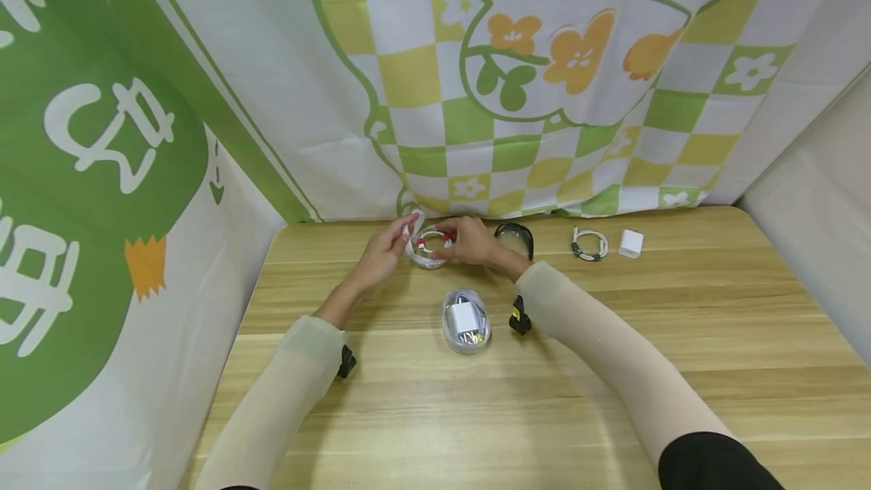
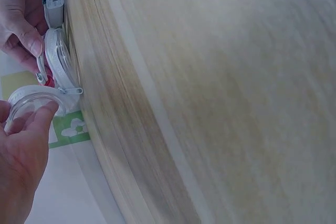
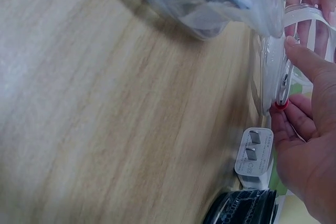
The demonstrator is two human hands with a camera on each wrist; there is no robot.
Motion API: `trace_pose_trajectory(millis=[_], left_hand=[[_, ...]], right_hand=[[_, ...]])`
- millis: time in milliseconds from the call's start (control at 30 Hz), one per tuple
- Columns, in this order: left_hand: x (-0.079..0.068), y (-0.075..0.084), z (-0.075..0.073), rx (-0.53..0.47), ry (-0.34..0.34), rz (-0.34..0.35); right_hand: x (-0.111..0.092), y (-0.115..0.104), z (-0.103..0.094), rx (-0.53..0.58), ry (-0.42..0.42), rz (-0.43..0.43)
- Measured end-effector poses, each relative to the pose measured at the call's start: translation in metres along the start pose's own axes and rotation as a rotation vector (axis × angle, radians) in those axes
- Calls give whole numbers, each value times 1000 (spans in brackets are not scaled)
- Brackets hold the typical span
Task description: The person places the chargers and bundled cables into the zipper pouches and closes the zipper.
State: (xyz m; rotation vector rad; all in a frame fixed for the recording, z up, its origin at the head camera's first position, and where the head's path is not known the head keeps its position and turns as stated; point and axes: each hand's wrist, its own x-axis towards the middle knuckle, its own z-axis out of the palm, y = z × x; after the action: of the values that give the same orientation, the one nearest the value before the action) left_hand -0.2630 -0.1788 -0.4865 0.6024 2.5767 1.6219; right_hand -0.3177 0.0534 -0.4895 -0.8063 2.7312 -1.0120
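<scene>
A clear round zip case (image 1: 427, 263) with white trim lies unfolded near the table's back edge. My left hand (image 1: 379, 254) pinches its raised lid (image 2: 32, 98) between thumb and fingers. A coiled white cable (image 1: 433, 231) with red ties is held by my right hand (image 1: 476, 242), right at the case's lower half. In the right wrist view, the thumb lies along the cable and the other fingers curl under its red tie (image 3: 282, 106). Closer to me stands a second clear case (image 1: 449, 339) containing a white charger (image 1: 466, 317) and a cable.
A white plug adapter (image 3: 254, 152) sits beside my right hand, close to a dark round patterned case (image 1: 515, 231). Farther right lie a coiled white cable with dark ties (image 1: 589, 245) and a white charger block (image 1: 631, 243). A printed curtain (image 1: 422, 127) hangs behind the table.
</scene>
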Motion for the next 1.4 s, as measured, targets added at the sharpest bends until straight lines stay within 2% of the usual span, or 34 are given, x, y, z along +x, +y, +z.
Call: trace_pose_trajectory(millis=[100,333,667,1067,1400], left_hand=[[-1,-1,-1,-5,-12,-6],[-1,3,-1,17,14,0],[-1,-2,-2,28,-2,17],[2,0,-3,36,-20,31],[2,3,-3,68,-35,24]], right_hand=[[1,-1,1,-7,10,11],[3,-3,5,-54,-4,21],[2,-2,7,-99,-21,-12],[-1,-2,1,13,-28,-8],[-3,-2,1,21,-1,-1]])
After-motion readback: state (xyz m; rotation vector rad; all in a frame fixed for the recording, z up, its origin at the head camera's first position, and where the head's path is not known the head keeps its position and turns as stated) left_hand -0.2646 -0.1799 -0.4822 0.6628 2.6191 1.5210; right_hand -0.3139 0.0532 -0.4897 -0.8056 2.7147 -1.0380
